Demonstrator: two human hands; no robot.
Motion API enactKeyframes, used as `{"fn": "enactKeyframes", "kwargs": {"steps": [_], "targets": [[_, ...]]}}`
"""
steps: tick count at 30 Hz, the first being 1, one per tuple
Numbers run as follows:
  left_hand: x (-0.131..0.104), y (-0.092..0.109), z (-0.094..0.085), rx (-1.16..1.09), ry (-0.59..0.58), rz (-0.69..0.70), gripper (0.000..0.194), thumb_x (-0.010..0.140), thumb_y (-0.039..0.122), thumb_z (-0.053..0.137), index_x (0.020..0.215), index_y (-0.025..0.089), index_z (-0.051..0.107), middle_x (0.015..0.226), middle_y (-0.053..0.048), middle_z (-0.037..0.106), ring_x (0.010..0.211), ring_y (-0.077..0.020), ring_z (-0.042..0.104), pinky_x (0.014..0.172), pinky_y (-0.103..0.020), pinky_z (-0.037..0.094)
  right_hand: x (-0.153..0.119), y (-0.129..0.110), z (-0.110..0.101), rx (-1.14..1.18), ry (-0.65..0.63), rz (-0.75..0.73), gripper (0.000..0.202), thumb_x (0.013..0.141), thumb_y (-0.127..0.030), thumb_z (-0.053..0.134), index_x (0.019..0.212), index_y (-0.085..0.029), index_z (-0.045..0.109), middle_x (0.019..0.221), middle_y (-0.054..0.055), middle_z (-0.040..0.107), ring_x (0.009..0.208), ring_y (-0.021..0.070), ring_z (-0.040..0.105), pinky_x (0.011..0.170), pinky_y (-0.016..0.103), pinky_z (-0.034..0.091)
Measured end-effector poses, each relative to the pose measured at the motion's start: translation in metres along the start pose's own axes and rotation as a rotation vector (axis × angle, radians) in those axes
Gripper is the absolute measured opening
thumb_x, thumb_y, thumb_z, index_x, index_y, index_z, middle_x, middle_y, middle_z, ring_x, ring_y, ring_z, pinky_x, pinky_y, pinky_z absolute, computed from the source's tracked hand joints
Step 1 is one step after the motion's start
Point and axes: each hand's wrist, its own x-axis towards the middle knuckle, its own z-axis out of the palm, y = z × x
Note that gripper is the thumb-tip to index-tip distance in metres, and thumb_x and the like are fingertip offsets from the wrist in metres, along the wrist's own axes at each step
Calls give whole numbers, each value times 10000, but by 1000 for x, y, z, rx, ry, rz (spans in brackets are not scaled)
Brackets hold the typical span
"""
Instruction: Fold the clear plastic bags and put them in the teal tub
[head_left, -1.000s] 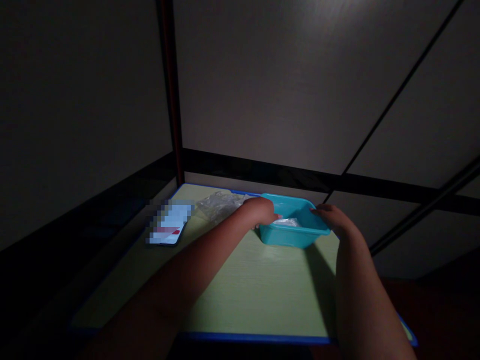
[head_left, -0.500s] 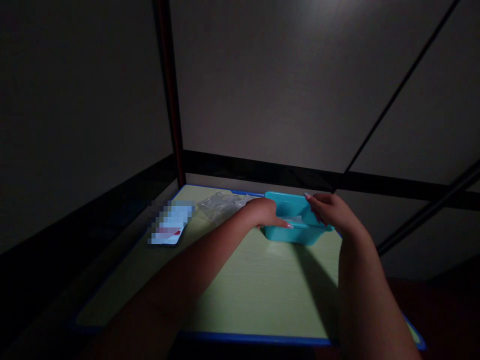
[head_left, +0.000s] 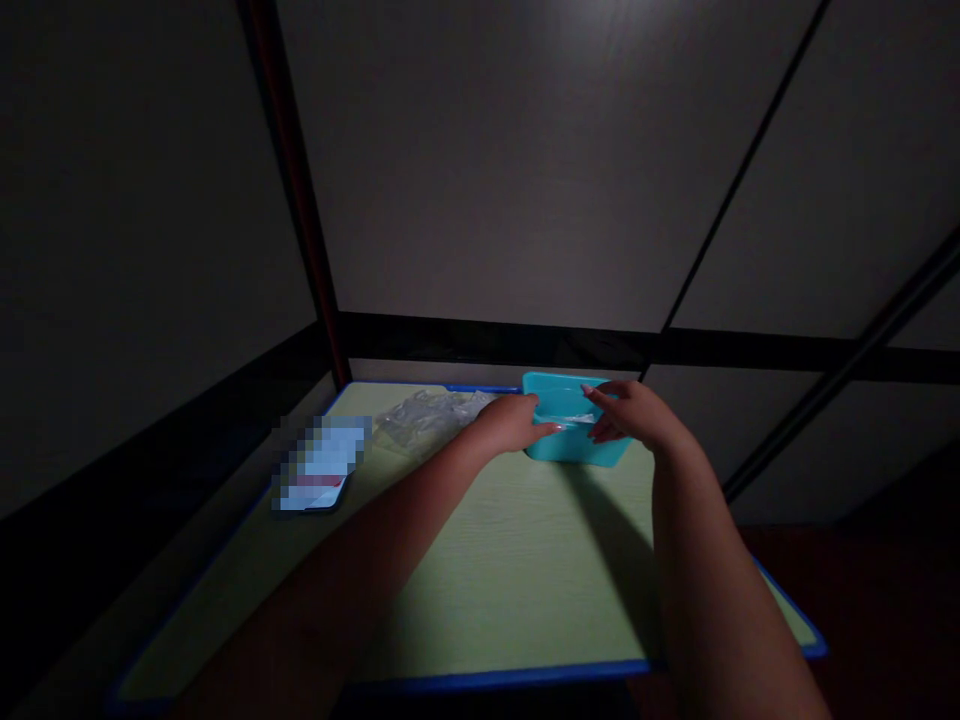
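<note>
A turquoise plastic bin [head_left: 577,448] stands at the far side of the table, with something whitish and thin [head_left: 577,419] showing inside it. My left hand [head_left: 514,422] is closed on the bin's left end, one finger lying along the near rim. Over the bin's right end is my right hand [head_left: 626,412], its fingers apart and angled into the opening. I see nothing held between them. Crumpled clear plastic [head_left: 427,415] lies just left of my left hand, partly covered by it.
The pale green table [head_left: 495,570] has a blue edge [head_left: 480,682]. A phone [head_left: 326,465] with a lit, blurred screen lies on its left side. A grey panelled wall [head_left: 487,200] rises behind the table.
My right hand has moved from the rim's back right part to lower over the bin's right end, fingers spread. My left hand keeps to the left end. The view has shifted slightly.
</note>
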Motion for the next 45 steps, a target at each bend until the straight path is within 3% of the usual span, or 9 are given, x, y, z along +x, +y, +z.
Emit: {"fn": "enactKeyframes", "kwargs": {"steps": [6, 12, 20, 23, 26, 30, 36, 41, 45], "targets": [[3, -2, 4, -78, 194, -15, 467, 864, 466, 486, 1215, 159, 498, 940, -91, 665, 780, -197, 625, 629, -255, 423, 12, 9, -1, -117, 139, -10, 417, 843, -512, 510, 964, -119, 581, 467, 60, 636, 452, 200, 643, 434, 250, 490], [3, -3, 5, -204, 328, 25, 639, 904, 490, 401, 1415, 149, 225, 863, -50, 645, 729, -163, 610, 619, -239, 416, 28, 23, -4, -243, 283, -31, 363, 907, -439, 416, 985, -118, 565, 510, 49, 647, 518, 180, 667, 519, 226, 465], [-3, -25, -5, -220, 455, 19, 623, 917, 421, 405, 1429, 145, 180, 812, -20, 619, 688, -135, 591, 634, -238, 434, 24, 16, 1, -346, 331, -48, 369, 890, -434, 417, 858, -126, 619, 561, 72, 675, 596, 176, 673, 566, 225, 442], [-19, -45, -9, -112, 430, -58, 560, 901, 415, 429, 1372, 128, 328, 858, -61, 637, 783, -177, 603, 714, -289, 456, 20, 11, 2, -379, 315, -45, 419, 885, -452, 402, 753, -136, 644, 577, 76, 684, 608, 165, 664, 578, 222, 439], [-47, -69, -6, 86, 328, -130, 384, 883, 375, 452, 1148, 127, 577, 1038, -128, 629, 989, -240, 570, 868, -358, 423, 18, 9, 5, -417, 299, -35, 466, 889, -442, 383, 644, -147, 648, 604, 90, 692, 637, 167, 655, 597, 226, 436], [-82, -91, 4, 261, 176, -201, 354, 857, 392, 482, 1088, 165, 626, 1094, -114, 626, 1062, -257, 537, 935, -377, 393, 16, 7, 10, -462, 452, -70, 427, 878, -438, 403, 728, -149, 680, 787, 141, 710, 746, 215, 650, 596, 259, 415], [-96, -88, 20, 241, 119, -178, 325, 882, 340, 450, 1111, 189, 624, 1135, -78, 619, 1105, -210, 519, 979, -334, 366, 10, -3, 23, -484, 680, -171, 408, 912, -437, 349, 851, -180, 660, 801, 120, 687, 744, 216, 623, 551, 256, 328], [-99, -81, 25, 363, 36, -269, 428, 870, 409, 458, 1220, 190, 572, 1333, -148, 479, 1268, -300, 377, 1018, -456, 296, 7, -3, 27, -477, 785, -231, 447, 931, -452, 292, 824, -188, 636, 725, 74, 665, 634, 167, 567, 504, 256, 207], [-103, -80, 21, 418, 10, -268, 443, 878, 419, 435, 1230, 184, 565, 1355, -159, 457, 1288, -308, 349, 1030, -487, 265, 7, 0, 30, -479, 806, -266, 427, 931, -435, 304, 795, -185, 622, 682, 56, 645, 588, 147, 525, 499, 258, 160]]}}
